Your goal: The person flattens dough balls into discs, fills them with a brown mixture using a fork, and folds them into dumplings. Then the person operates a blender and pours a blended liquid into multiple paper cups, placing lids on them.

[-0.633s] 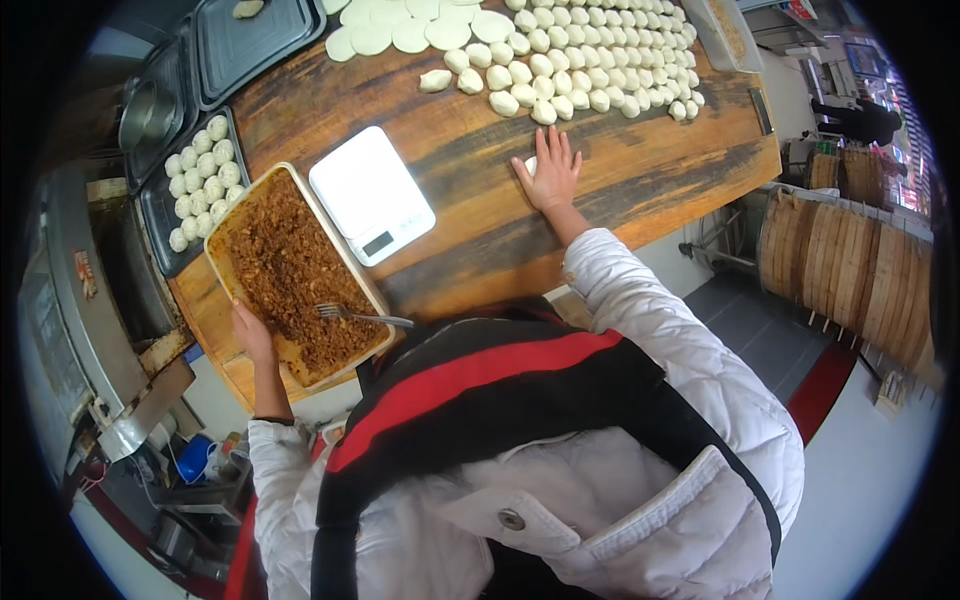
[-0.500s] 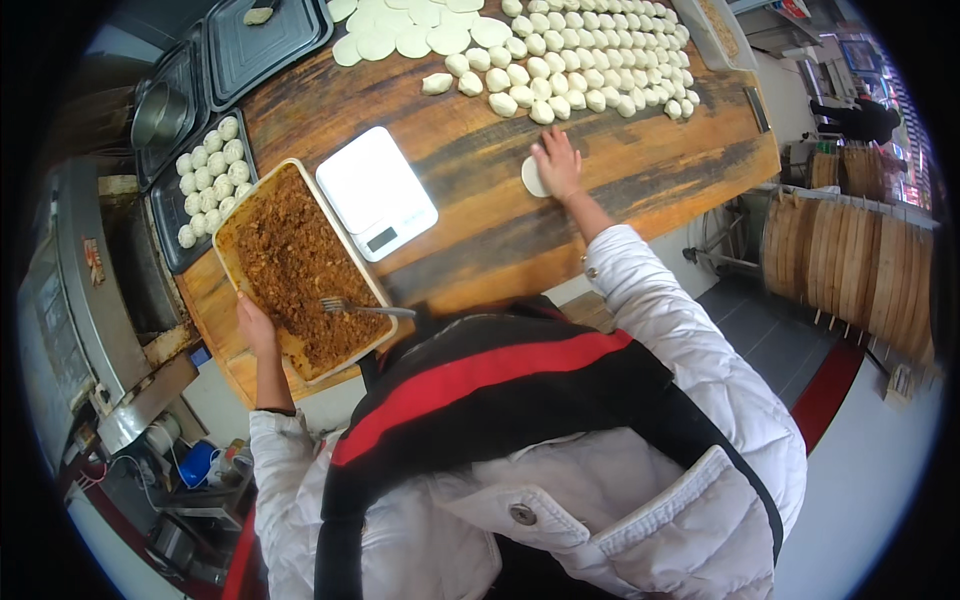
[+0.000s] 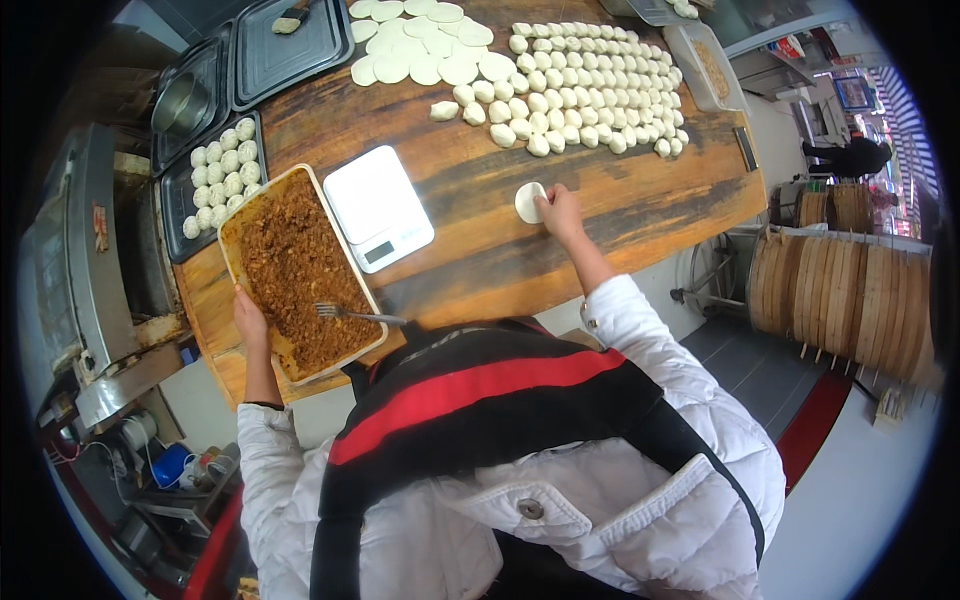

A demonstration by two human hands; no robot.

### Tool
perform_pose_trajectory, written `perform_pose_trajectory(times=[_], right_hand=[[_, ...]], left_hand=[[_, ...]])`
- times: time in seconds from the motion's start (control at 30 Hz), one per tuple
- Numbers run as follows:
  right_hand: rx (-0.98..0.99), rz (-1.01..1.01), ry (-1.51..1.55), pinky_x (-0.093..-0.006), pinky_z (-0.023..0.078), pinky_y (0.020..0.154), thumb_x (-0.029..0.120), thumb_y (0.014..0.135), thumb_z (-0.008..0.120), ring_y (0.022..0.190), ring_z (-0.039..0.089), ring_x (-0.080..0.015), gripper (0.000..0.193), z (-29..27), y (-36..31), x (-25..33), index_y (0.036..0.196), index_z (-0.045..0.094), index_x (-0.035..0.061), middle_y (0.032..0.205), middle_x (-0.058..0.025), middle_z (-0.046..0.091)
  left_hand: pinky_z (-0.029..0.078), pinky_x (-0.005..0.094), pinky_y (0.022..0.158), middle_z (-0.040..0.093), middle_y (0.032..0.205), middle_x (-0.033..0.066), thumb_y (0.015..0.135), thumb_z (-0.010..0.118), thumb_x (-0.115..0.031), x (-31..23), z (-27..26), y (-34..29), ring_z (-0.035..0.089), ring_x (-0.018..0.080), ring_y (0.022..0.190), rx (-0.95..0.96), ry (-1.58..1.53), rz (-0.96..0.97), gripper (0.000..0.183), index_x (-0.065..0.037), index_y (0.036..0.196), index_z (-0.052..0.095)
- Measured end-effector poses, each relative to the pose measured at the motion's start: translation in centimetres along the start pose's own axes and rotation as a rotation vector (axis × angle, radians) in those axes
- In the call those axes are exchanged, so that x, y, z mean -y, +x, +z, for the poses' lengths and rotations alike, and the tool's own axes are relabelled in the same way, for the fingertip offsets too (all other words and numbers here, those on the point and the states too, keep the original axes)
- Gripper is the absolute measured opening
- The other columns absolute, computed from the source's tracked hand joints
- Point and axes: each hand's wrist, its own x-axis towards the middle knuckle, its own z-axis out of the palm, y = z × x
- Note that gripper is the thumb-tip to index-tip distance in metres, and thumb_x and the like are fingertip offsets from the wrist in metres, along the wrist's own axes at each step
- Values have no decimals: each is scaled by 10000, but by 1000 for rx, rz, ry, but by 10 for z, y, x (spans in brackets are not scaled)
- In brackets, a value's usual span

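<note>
My right hand (image 3: pixel 562 213) pinches the right edge of a round, flat piece of dough (image 3: pixel 527 203) lying on the wooden table. At the table's left end, my left hand (image 3: pixel 249 317) grips the outer side of a rectangular tray (image 3: pixel 376 309) of brown, crumbly filling (image 3: pixel 290 255); some of its fingers are hidden. A fork (image 3: pixel 355 315) rests in the filling, its handle over the tray's near-right rim. Between the tray and the dough round sits a white kitchen scale (image 3: pixel 375 200) with nothing on it.
Rows of dough balls (image 3: pixel 590 95) cover the table's far side, with overlapping dough rounds (image 3: pixel 425 45) to their left. White balls with dark specks (image 3: pixel 225 170) fill part of a dark tray at left. A clear bin (image 3: pixel 705 70) stands far right; stacked wooden steamers (image 3: pixel 835 295) lie beyond the table.
My right hand has gone from lying flat beside the dough round to pinching its edge. My left hand stays at the filling tray. The whole view has shifted slightly.
</note>
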Motion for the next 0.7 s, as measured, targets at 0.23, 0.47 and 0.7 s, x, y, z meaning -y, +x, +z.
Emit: perform_pose_trajectory(times=[0.23,0.47,0.7], right_hand=[[-222,-369,86,-380,417,910,159,797,631,1047,552,-285,351,18,38,64,1118,561,37,1134,-165,583],[-272,-685,-420,-551,220,1039,27,844,449,1137,475,-232,389,25,77,73,1222,506,102,1197,-82,525],[-47,-422,-38,-380,425,884,160,730,677,1016,499,-351,460,-3,44,48,1148,547,18,1061,-191,528]], left_hand=[[413,376,771,584,962,156,943,293,-560,8,0,8,534,274,841,-35,79,22,652,9,1131,552],[425,386,771,596,977,158,944,292,-556,3,-1,-1,542,277,843,-36,31,-39,654,0,1178,546],[364,361,606,470,695,85,950,287,-549,-3,-5,-2,444,215,626,-9,69,15,601,-7,892,542]])
